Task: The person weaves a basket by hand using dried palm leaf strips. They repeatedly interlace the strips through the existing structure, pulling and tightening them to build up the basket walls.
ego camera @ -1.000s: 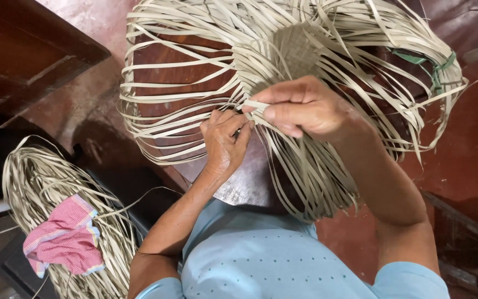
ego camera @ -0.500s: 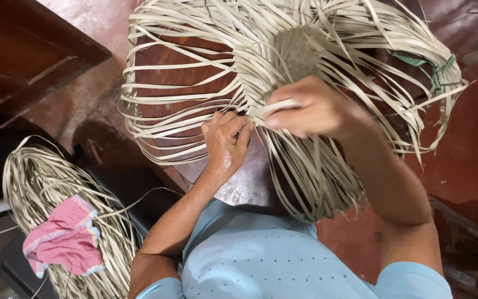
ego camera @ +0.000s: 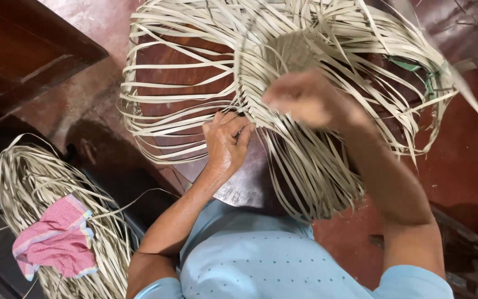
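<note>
1. Since the earlier frame the right hand [ego camera: 304, 99] has swung up and leftward and is now blurred; I cannot tell whether its fingers grip a strip.
2. Nearest, a pale blue dotted shirt [ego camera: 261, 260] fills the bottom edge.
3. The left hand [ego camera: 227, 141] presses curled fingers against the woven pale straw-strip basket frame [ego camera: 283, 50], pinching strips at its centre seam.
4. Left, a pink checked cloth [ego camera: 56, 241] lies on a loose bundle of straw strips [ego camera: 23, 177].
5. Beyond lies the red-brown floor [ego camera: 471, 160].
</note>
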